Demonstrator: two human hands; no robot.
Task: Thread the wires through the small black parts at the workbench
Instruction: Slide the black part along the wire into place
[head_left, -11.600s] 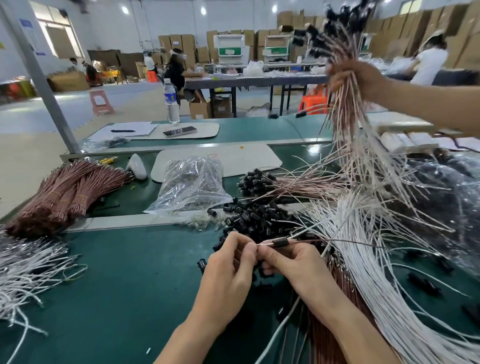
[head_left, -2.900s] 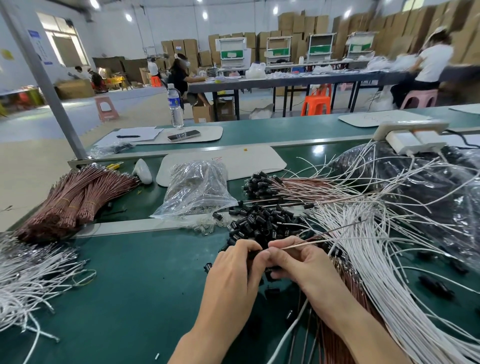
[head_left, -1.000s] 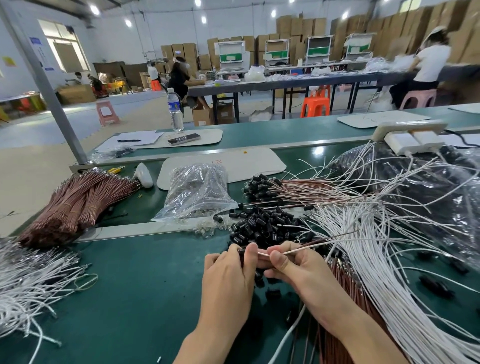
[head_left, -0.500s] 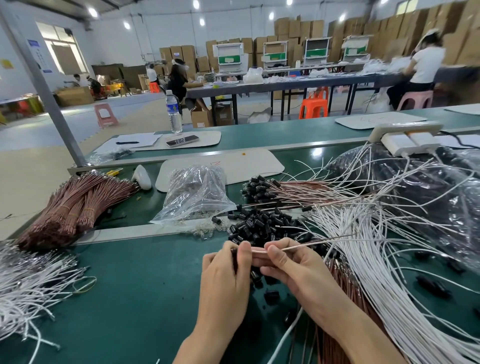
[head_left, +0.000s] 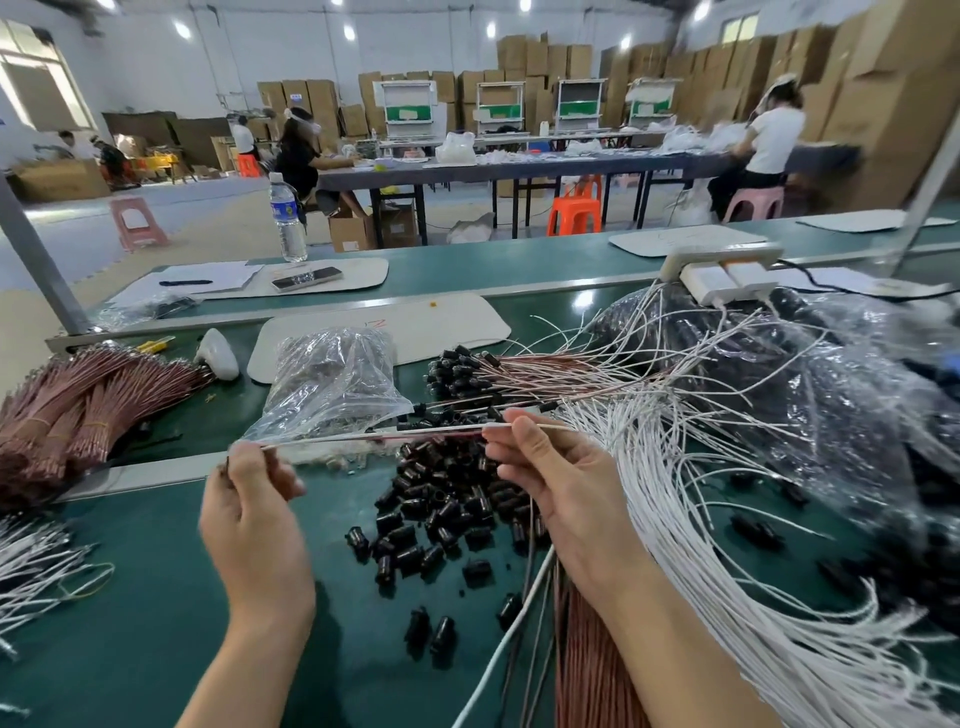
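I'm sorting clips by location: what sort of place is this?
Most likely a factory assembly floor: a long green workbench heaped with wires, cardboard boxes stacked along the back wall, and another worker seated at a table.

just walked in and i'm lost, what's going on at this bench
A person is working at a green workbench. The left hand pinches one end of a thin wire and the right hand pinches it further along, so it is stretched between them. A pile of small black parts lies below, with loose white wires to the right.
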